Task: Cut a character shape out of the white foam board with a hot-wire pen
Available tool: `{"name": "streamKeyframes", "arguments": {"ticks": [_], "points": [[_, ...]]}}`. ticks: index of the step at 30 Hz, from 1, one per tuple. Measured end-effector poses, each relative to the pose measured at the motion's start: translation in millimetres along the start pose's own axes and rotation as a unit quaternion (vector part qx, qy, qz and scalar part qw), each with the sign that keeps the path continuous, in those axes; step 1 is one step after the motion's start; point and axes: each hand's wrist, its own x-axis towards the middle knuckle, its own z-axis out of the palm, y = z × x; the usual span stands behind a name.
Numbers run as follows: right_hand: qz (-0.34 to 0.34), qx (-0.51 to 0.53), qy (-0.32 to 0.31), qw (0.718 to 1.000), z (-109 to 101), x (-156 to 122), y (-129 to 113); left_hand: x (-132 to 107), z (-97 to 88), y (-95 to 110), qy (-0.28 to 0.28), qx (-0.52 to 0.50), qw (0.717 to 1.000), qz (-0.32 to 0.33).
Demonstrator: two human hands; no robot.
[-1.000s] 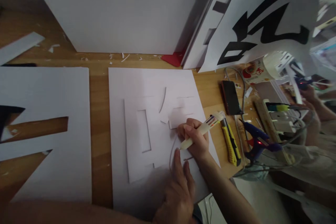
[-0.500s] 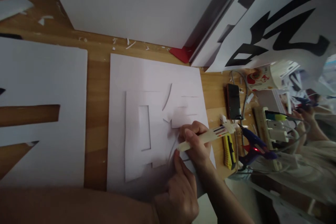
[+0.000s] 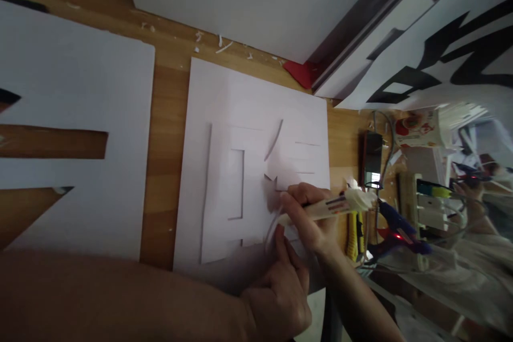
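My right hand (image 3: 310, 219) is closed around a thick cream multicolour pen (image 3: 331, 207). The pen's tip end points down at a white board (image 3: 208, 85) lying on the wooden table. Raised white cut-out pieces (image 3: 222, 192) form a shape on this board, with a rectangular opening and a curved slit. My left hand (image 3: 280, 291) rests at the board's lower side, index finger stretched out and its tip beside the pen's tip. The other left fingers are partly bent, and I see nothing held in them. The exact contact of the pen is blurred.
At left lies a white board with cut slots (image 3: 128, 96). A yellow utility knife (image 3: 352, 238), a glue gun (image 3: 401, 230) with a red light, a phone (image 3: 372, 155) and a power strip (image 3: 428, 203) are at right. Beyond them is another person's hand (image 3: 471, 192).
My view has shifted, so the boards appear farther right and higher. The pen stays in my right hand, whose fingers have shifted on it. My left fingertip remains beside the pen's tip.
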Motion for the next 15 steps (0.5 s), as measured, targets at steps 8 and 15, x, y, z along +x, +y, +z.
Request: {"name": "streamKeyframes", "arguments": {"ticks": [8,15], "points": [[0.005,-0.071,0.040,0.997,5.5,-19.4,7.8,11.2,4.5,5.7,-0.198,0.620,0.750,0.117],[0.038,-0.103,0.019,0.994,9.3,-12.4,-1.9,13.3,20.1,-6.6,-0.304,0.664,0.661,0.171]]}}
